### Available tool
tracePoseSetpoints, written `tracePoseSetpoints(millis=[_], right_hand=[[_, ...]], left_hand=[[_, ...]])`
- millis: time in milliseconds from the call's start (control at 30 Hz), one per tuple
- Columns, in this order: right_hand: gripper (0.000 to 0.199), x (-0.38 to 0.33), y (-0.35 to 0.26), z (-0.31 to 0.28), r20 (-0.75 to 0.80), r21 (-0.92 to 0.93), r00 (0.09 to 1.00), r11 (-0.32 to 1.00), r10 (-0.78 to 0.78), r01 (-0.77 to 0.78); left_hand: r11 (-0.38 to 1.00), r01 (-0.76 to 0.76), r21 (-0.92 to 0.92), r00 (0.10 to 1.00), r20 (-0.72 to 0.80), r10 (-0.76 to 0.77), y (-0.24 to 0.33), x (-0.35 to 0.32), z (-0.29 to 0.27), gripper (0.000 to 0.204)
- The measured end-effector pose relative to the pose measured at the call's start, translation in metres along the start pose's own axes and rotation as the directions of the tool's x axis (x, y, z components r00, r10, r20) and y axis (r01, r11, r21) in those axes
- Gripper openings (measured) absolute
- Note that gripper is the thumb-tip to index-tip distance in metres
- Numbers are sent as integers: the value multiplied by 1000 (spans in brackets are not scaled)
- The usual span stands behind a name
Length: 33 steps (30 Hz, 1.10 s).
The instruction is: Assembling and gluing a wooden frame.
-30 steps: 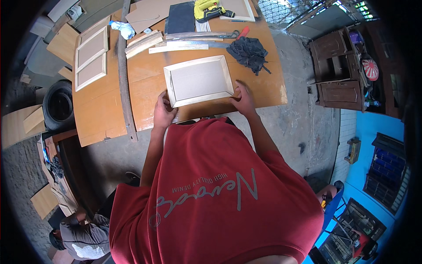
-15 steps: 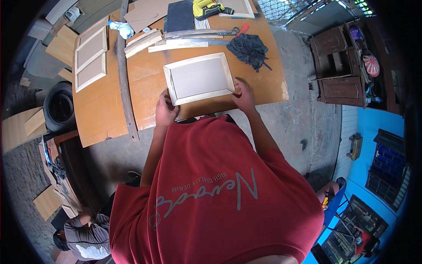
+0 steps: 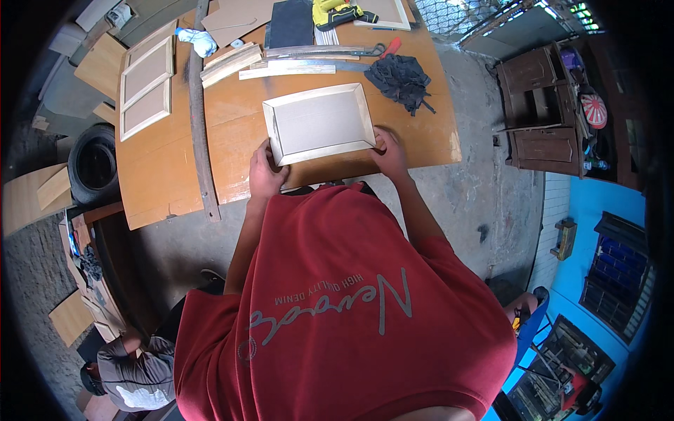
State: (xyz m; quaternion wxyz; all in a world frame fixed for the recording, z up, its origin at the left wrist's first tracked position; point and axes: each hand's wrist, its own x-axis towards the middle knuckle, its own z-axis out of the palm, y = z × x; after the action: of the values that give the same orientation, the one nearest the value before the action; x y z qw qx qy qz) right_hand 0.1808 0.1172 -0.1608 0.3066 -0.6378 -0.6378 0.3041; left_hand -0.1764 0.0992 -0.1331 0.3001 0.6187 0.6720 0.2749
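on wooden table (image 3: 175, 168): left hand (image 3: 265, 172), right hand (image 3: 388, 151) each closed on near corners of framed panel (image 3: 319, 123).

Pale matt wooden frame (image 3: 319, 123), glossy orange wooden table (image 3: 168, 168)

Bare tabletop (image 3: 168, 175) is lying open left of the frame (image 3: 319, 123), up to the long wooden strip (image 3: 200, 126). Behind the frame, the wooden slats (image 3: 232, 62) and saw (image 3: 330, 51) are crowding the far edge; the black cloth (image 3: 401, 77) is blocking the right rear corner.
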Motion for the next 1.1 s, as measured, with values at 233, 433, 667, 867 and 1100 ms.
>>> tracePoseSetpoints(millis=[233,433,667,867,1100], right_hand=[[63,1,-5,-1,4,-2,1000,1000,17,-17],[62,1,-5,-1,7,-8,1000,1000,9,-9],[62,2,-5,-2,23,1,999,1000,30,-30],[62,2,-7,-3,25,-10,999,1000,22,-22],[61,4,-11,-5,32,-24,999,1000,11,-11]], left_hand=[[999,-45,12,999,-19,46,0,1,0,80],[999,-26,-34,1000,-3,26,-2,3,0,79],[999,-23,-46,999,-27,21,-2,2,3,77],[999,-17,-43,999,-28,16,-3,3,4,76],[999,2,-55,1000,-8,-2,-1,3,2,79]])
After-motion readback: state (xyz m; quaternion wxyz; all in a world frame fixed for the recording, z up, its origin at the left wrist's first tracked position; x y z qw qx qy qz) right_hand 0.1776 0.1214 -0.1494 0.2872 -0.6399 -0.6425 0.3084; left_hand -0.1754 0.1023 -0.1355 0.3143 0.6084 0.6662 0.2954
